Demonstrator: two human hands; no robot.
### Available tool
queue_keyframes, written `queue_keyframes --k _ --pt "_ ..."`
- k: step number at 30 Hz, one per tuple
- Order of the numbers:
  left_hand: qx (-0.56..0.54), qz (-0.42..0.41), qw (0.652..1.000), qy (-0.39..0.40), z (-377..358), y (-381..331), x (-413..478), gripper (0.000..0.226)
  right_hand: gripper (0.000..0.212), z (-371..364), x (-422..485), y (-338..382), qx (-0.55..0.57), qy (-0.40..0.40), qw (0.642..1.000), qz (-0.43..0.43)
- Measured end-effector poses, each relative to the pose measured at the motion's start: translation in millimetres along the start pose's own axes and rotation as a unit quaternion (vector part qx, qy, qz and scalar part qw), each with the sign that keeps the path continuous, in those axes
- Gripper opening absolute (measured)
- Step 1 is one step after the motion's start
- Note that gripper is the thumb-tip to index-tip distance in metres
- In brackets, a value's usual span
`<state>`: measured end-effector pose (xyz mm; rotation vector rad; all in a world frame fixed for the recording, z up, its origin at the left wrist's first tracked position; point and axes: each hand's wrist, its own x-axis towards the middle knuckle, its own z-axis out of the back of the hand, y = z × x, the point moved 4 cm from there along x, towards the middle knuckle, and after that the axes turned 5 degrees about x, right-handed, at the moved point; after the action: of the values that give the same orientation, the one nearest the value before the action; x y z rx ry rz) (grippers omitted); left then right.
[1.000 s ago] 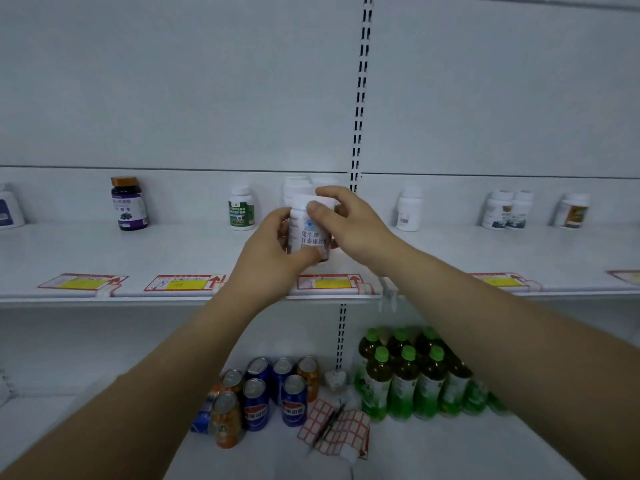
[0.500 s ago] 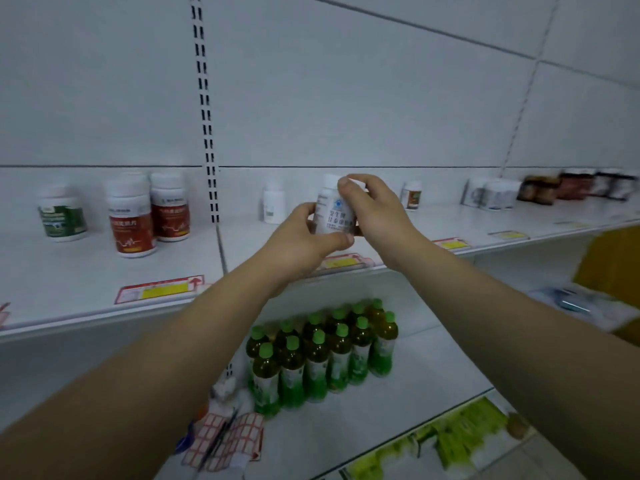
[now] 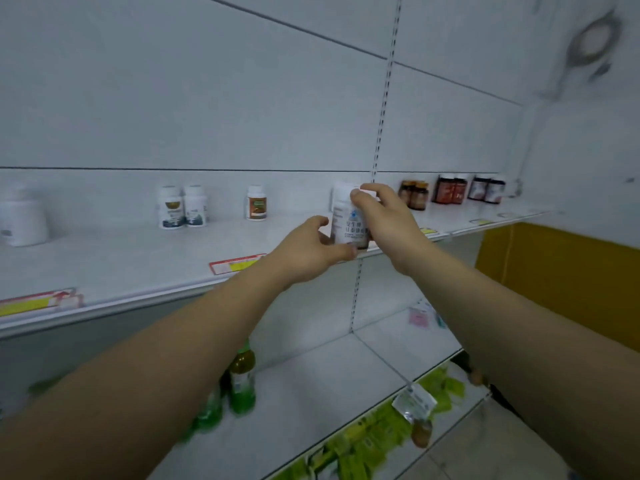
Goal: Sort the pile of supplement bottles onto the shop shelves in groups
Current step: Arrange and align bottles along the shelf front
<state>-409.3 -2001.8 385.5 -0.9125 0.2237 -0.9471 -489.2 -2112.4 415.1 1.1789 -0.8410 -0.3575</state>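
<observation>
1. Task item: white bottle (image 3: pixel 348 221), white cap, blue logo + dark print on label. Upright, at front edge of upper shelf (image 3: pixel 138 258), in line w/ slotted upright (image 3: pixel 381 109).
2. L hand (image 3: pixel 308 247): curled round bottle's lower part, thumb across the front near the base, other fingers behind.
3. R hand (image 3: pixel 384 216): fingers bent over cap and upper body from the right side, gripping the top.
4. So both hands are on the same bottle. Can't tell if the base touches the shelf or sits just above it.
5. Same shelf, left of the hands, at back wall: brown-label white bottle (image 3: pixel 257 202) standing alone; further left a pair of white bottles (image 3: pixel 181 206), touching; far left a big white bottle (image 3: pixel 22 220), blurred.
6. Same shelf, right of the hands: amber bottles (image 3: pixel 414 195), then red-label dark bottles (image 3: pixel 450 189), then dark bottles w/ pale labels (image 3: pixel 486 189). Each is a pair, side by side, w/ gaps between pairs.
7. Price tags (image 3: pixel 235 263), red/yellow, along the shelf's front lip.
8. Lower shelf: green drink bottles (image 3: pixel 242 379), partly hidden by L forearm, blurred.
9. Bottom level: green packets (image 3: pixel 374 434) in a heap.
10. Yellow panel (image 3: pixel 554 282) at right, beyond shelf end.
</observation>
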Motion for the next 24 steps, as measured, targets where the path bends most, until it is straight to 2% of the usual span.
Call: queue_keyframes --k 2,6,12,21,24 --pt "0.074 0.009 0.997 0.022 -23.8 -6.5 29.7 0.083 0.039 31.2 24.0 -14.9 -0.007 -0.014 1.000 -0.010" --pt "0.241 0.008 0.969 0.057 -56.9 -6.0 84.1 0.076 0.042 71.1 74.8 -49.5 -0.030 -0.032 0.999 -0.026" --pt "0.331 0.027 0.940 0.080 -81.5 3.8 162.2 0.076 0.051 90.7 152.9 -100.6 -0.080 -0.030 0.996 -0.032" --pt "0.423 0.078 0.897 0.103 -98.3 9.1 212.5 0.078 0.050 77.4 230.8 -141.9 -0.114 0.087 0.990 0.002" --pt "0.426 0.097 0.894 0.101 -102.9 7.9 212.5 0.079 0.064 69.9 240.9 -151.1 -0.136 0.156 0.978 0.034"
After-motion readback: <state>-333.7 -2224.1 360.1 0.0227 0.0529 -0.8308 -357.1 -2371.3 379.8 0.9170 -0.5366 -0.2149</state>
